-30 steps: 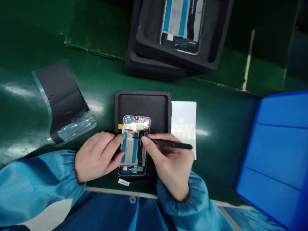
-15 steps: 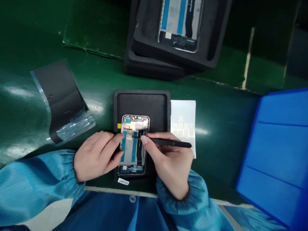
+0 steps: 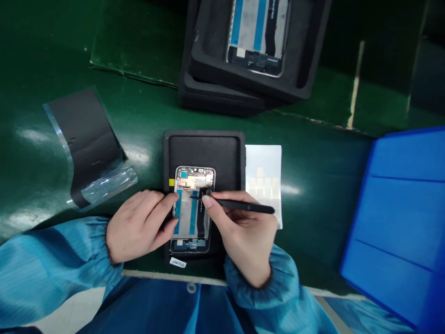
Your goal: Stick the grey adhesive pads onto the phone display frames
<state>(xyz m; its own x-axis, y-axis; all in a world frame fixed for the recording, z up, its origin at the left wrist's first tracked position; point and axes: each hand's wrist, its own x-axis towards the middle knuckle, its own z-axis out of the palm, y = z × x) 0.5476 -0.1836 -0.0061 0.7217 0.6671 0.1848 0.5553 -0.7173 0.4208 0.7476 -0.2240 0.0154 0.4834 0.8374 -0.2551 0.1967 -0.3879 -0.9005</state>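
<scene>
An opened phone frame (image 3: 192, 209) with blue strips and a circuit board lies in a black foam tray (image 3: 205, 153) near the table's front edge. My left hand (image 3: 139, 225) grips the frame's left side, thumb and fingers curled against it. My right hand (image 3: 239, 232) pinches black tweezers (image 3: 239, 205), their tips resting on the frame's upper middle, just under the circuit board. Blue sleeves cover both wrists.
A white sheet with small pale squares (image 3: 263, 183) lies right of the tray. A dark film in clear wrap (image 3: 88, 144) lies at left. Stacked black trays (image 3: 250, 60) holding another phone frame (image 3: 256, 35) sit behind. A blue bin (image 3: 399, 218) stands at right.
Both hands and the tweezers keep almost the same pose; the view has only drifted slightly.
</scene>
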